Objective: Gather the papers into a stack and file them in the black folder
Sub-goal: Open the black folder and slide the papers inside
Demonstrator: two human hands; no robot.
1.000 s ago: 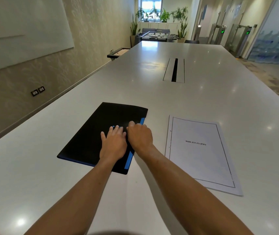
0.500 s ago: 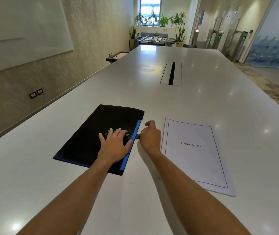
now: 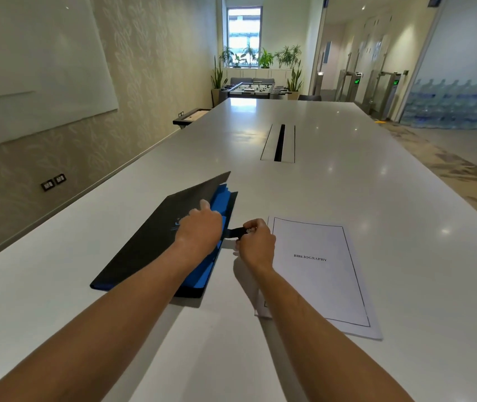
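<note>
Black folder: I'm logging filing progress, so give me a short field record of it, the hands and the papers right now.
folder: on the white table, cover lifted along its right edge, blue dividers showing
left hand: on the cover, raising it
right hand: pinching the black strap at the folder's right edge
papers: flat on the table right of the folder, top page reads BIBLIOGRAPHY
filed: not yet

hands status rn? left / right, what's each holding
Left hand: lifting the front cover of the black folder at its edge, fingers hidden underneath.
Right hand: closed, pinching the folder's black strap.
</note>
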